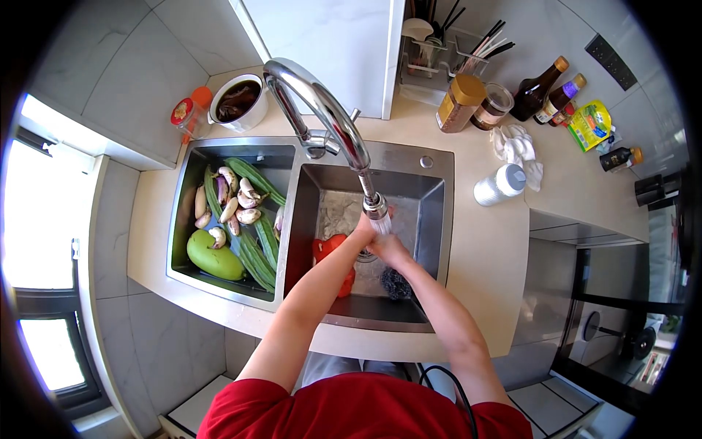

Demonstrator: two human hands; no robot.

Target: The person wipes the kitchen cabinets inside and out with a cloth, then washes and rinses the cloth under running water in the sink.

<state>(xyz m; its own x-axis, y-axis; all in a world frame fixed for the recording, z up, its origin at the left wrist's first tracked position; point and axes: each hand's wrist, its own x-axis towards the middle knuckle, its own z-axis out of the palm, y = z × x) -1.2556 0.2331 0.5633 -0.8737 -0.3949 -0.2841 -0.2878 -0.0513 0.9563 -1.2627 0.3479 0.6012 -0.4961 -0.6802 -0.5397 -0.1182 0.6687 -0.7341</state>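
Both hands are together in the right sink basin, under water running from the chrome faucet. My left hand is just below the spray head, beside my right hand. The faucet, the water and the hands themselves hide most of the fingers, so whether anything is held cannot be made out. Partly behind my left forearm lies a glossy red thing, its kind unclear. A dark, fuzzy scrubber rests on the basin floor near my right wrist.
In the left basin lie several ridged green gourds, pale purple eggplants and a large smooth green fruit. A white pot of dark liquid stands behind. Jars, bottles, a cloth and a white bottle stand right.
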